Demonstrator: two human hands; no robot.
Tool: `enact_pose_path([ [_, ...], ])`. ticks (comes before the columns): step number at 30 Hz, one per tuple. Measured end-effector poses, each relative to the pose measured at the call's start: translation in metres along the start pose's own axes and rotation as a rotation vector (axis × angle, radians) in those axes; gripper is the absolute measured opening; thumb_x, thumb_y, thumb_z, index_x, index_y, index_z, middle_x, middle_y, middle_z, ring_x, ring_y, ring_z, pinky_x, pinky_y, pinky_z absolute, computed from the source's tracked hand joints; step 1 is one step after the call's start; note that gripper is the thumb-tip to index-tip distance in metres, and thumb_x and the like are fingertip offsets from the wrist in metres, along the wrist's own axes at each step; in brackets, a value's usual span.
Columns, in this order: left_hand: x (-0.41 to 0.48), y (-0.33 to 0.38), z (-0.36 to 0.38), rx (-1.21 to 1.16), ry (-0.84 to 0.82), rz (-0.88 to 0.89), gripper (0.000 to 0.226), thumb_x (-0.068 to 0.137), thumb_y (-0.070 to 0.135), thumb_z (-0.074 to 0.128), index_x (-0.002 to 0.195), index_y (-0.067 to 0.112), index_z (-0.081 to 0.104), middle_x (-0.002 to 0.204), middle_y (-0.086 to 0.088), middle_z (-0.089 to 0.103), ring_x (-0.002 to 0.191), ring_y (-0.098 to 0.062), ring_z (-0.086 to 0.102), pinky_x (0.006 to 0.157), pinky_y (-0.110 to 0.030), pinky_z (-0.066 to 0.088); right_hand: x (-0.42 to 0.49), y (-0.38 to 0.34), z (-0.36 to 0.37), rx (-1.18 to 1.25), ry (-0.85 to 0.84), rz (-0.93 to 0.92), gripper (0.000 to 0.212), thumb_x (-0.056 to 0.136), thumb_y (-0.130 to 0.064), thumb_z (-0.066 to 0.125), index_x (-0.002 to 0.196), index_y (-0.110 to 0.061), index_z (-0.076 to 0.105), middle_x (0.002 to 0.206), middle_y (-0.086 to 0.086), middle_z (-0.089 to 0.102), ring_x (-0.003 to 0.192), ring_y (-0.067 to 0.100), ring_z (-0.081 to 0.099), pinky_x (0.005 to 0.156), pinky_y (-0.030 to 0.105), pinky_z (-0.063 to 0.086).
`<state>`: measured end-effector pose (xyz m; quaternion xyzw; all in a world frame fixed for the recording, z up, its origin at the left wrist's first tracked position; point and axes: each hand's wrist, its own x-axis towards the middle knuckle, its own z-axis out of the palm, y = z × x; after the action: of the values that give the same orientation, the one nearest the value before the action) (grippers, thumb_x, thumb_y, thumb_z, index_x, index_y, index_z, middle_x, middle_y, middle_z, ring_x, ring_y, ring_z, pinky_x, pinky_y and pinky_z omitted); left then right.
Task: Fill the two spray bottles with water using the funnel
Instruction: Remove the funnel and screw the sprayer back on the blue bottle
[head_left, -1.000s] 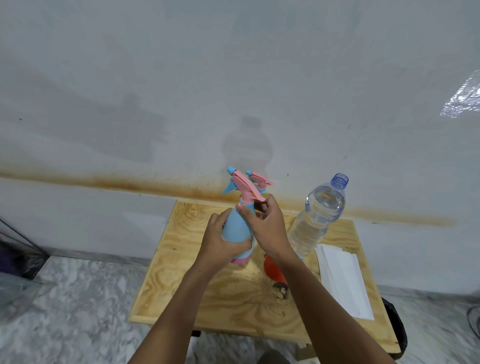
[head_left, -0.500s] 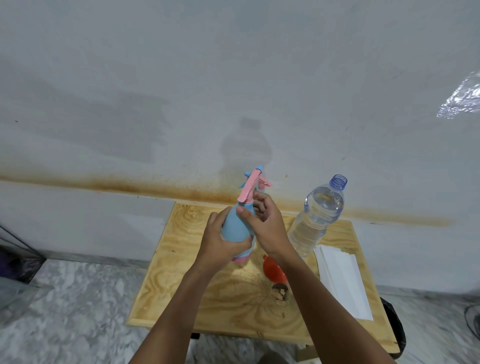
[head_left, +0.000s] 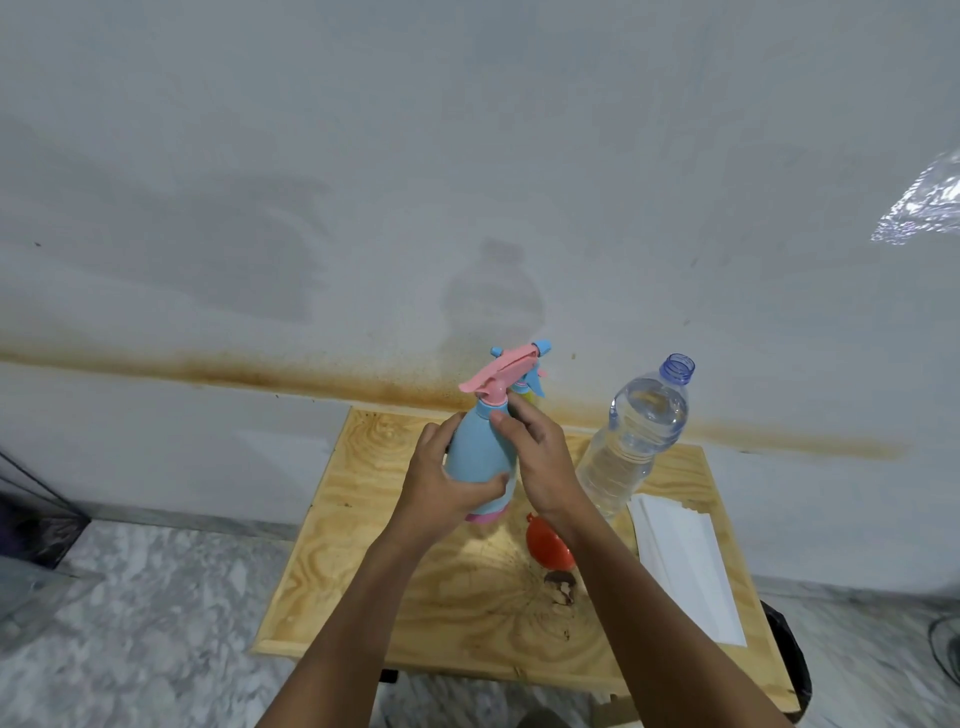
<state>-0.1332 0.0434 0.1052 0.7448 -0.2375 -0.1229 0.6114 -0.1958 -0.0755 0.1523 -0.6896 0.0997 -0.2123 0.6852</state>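
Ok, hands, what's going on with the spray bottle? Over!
Left hand grips blue spray bottle; right hand pinches its neck. Pink sprayer head on. Red funnel lies on table, untouched. Nothing blocking.

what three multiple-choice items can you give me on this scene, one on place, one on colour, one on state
1. Where is the funnel? A on the table B on the floor C on a shelf
2. What colour is the body of the spray bottle? A red B blue C white
3. The water bottle is: A capped B lying down C uncapped
Answers: A, it lies on the wood; B, the body is pale blue; C, it stands with its neck open and no cap on.
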Motion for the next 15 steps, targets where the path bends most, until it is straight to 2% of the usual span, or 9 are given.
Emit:
enact_pose_path([
  [2,0.000,0.002,0.000,-0.016,-0.003,0.005,0.081,0.054,0.046,0.081,0.131,0.038,0.057,0.110,0.005,0.053,0.104,-0.005,0.059,0.076,-0.029,0.060,0.000,-0.001,0.002,-0.005,0.036,0.007,0.014,0.095,-0.017,0.064,0.108,-0.018,0.069,0.098,-0.006,0.072,0.090,0.006,0.068,0.077,0.023,0.054],
  [5,-0.001,0.006,0.001,-0.049,-0.013,0.007,0.077,0.054,0.045,0.079,0.128,0.038,0.059,0.110,0.004,0.054,0.103,-0.005,0.060,0.073,-0.025,0.059,-0.002,-0.001,0.009,0.075,0.129,0.053,0.028,0.086,-0.016,0.077,0.111,-0.014,0.066,0.104,0.004,0.074,0.094,0.015,0.072,0.077,0.029,0.058],
  [8,-0.002,0.008,0.001,-0.071,-0.033,-0.005,0.076,0.054,0.044,0.080,0.127,0.037,0.059,0.110,0.005,0.054,0.104,-0.008,0.062,0.074,-0.028,0.060,-0.001,-0.001,0.007,0.053,0.115,0.051,0.035,0.084,-0.018,0.078,0.116,-0.014,0.063,0.106,0.008,0.072,0.095,0.021,0.072,0.077,0.032,0.059],
  [12,-0.001,0.007,-0.002,-0.064,-0.042,-0.003,0.077,0.057,0.043,0.082,0.130,0.041,0.058,0.114,0.006,0.055,0.107,-0.007,0.060,0.080,-0.035,0.062,-0.001,-0.004,-0.004,0.038,0.027,0.067,0.015,0.093,-0.022,0.066,0.108,-0.021,0.067,0.100,0.000,0.073,0.090,0.012,0.071,0.075,0.027,0.057],
  [15,-0.001,0.007,-0.001,-0.053,-0.055,0.002,0.081,0.056,0.046,0.082,0.132,0.037,0.057,0.114,0.005,0.055,0.108,-0.008,0.059,0.079,-0.033,0.061,0.001,-0.003,-0.002,-0.010,0.069,0.055,0.016,0.091,-0.017,0.070,0.107,-0.020,0.068,0.102,0.002,0.073,0.094,0.014,0.070,0.081,0.034,0.058],
])
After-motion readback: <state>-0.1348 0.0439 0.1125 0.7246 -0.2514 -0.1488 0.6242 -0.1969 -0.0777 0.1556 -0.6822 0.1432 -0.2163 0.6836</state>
